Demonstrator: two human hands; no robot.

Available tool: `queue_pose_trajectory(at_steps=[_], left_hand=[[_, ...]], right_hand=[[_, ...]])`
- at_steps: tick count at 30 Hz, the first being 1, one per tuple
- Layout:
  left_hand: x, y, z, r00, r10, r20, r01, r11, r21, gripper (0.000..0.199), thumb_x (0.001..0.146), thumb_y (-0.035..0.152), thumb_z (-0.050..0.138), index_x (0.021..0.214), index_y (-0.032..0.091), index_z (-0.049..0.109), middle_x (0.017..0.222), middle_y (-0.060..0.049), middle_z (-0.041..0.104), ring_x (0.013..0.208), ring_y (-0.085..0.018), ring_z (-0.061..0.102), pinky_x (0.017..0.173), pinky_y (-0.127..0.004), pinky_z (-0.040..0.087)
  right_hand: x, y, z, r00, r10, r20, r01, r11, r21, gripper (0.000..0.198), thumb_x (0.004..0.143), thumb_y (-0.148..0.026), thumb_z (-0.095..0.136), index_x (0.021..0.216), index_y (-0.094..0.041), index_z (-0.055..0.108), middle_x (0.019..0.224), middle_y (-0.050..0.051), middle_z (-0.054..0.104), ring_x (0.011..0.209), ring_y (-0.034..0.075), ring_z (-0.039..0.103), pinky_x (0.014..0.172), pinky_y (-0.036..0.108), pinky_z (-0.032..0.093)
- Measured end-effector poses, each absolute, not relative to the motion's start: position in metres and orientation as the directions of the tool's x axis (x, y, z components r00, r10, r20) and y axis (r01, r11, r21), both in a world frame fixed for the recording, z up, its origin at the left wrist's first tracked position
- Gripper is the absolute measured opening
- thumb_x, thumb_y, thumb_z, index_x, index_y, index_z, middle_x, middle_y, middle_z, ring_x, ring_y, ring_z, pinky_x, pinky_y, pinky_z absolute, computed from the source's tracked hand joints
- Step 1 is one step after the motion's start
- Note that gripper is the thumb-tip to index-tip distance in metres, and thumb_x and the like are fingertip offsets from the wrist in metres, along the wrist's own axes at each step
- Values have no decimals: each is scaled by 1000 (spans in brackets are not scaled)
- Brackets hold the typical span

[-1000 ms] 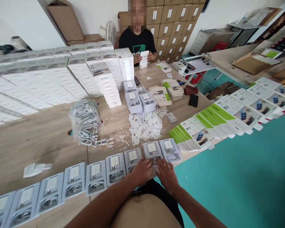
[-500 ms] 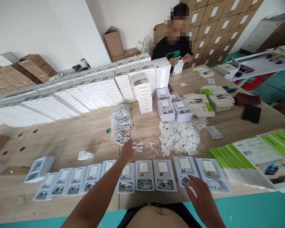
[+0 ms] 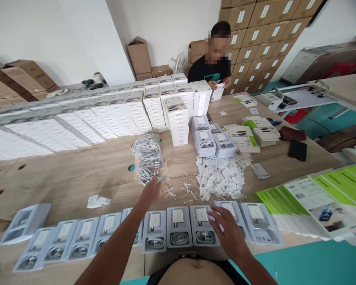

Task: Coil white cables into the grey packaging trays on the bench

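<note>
Grey trays (image 3: 178, 226) lie in one row along the lower edge of the frame, each holding a white charger and a coiled cable, so I reach them easily. My left hand (image 3: 150, 192) pinches a cable from the bag of cables (image 3: 148, 158) at centre. My right hand (image 3: 230, 231) rests open-fingered on a tray.

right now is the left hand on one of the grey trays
No, the left hand reaches past the row of trays to the cable bundle; only the right hand rests on the trays.
</note>
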State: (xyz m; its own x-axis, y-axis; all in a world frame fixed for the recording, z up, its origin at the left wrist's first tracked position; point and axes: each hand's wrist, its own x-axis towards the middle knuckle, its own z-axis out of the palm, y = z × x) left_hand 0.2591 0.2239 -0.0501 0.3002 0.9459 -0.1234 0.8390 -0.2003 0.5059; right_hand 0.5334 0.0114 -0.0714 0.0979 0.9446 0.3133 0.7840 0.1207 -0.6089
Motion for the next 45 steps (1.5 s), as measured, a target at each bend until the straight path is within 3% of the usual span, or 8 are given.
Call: queue_pose_trajectory(at_steps=[5, 8, 14, 22, 30, 34, 39, 45], left_hand=[[292, 165, -21, 395, 908, -141, 627, -154, 763, 41, 97, 54, 22, 82, 23, 43, 68, 3, 51, 56, -12, 53, 53, -24, 41], [310, 133, -7, 410, 888, -207, 320, 73, 945, 48, 94, 62, 25, 75, 21, 43, 58, 6, 45, 42, -8, 44, 41, -20, 32], [319, 105, -6, 308, 907, -287, 242, 217, 946, 48, 91, 63, 35, 71, 20, 46, 51, 5, 46, 37, -9, 44, 37, -21, 28], [321, 82, -31, 237, 907, -349, 55, 346, 937, 37, 85, 59, 47, 85, 22, 46, 62, 8, 39, 52, -8, 38, 48, -19, 31], [323, 75, -15, 220, 888, -404, -94, 431, 897, 43, 79, 61, 54, 90, 19, 51, 59, 8, 41, 46, -6, 33, 45, -19, 24], [321, 75, -21, 202, 896, -396, -93, 420, 903, 47, 77, 65, 57, 90, 20, 51, 59, 8, 41, 47, -6, 36, 45, -18, 26], [308, 80, -24, 307, 926, -219, 167, 174, 970, 43, 92, 59, 41, 90, 19, 57, 52, 7, 42, 44, -8, 40, 45, -21, 32], [292, 90, -11, 507, 862, -1, 272, -159, 949, 35, 96, 43, 42, 118, 22, 58, 95, -5, 62, 65, -11, 55, 63, -26, 46]], right_hand=[[516, 87, -6, -146, 897, 417, 814, 348, -465, 36, 96, -20, 45, 130, -26, 57, 133, 8, 59, 123, 25, 51, 103, 44, 46], [517, 110, 16, -269, 885, 379, 825, 415, -384, 25, 95, -22, 49, 113, -24, 68, 110, 8, 70, 104, 23, 59, 92, 40, 49], [519, 98, 24, -361, 893, 268, 877, 423, -228, 22, 90, -12, 50, 80, -21, 68, 86, 8, 67, 86, 22, 59, 74, 33, 44], [482, 80, 18, -13, 1000, 18, 447, 22, -894, 19, 93, -33, 47, 81, -22, 58, 61, -4, 61, 57, 15, 62, 61, 28, 44], [462, 64, -14, 48, 957, -287, -128, -279, -952, 32, 83, -49, 58, 84, -17, 62, 67, 1, 66, 48, 13, 59, 41, 21, 31], [464, 57, -12, 156, 984, -90, 233, -125, -964, 29, 85, -45, 58, 80, -17, 68, 66, 2, 63, 55, 14, 55, 54, 27, 42], [478, 58, 2, 192, 927, 322, 676, 113, -728, 38, 73, -26, 69, 110, -20, 64, 121, 12, 60, 116, 31, 52, 99, 46, 40], [503, 64, 4, -155, 987, -50, 420, 20, -907, 28, 86, -29, 52, 109, -25, 68, 108, 4, 71, 103, 24, 63, 94, 41, 45]])
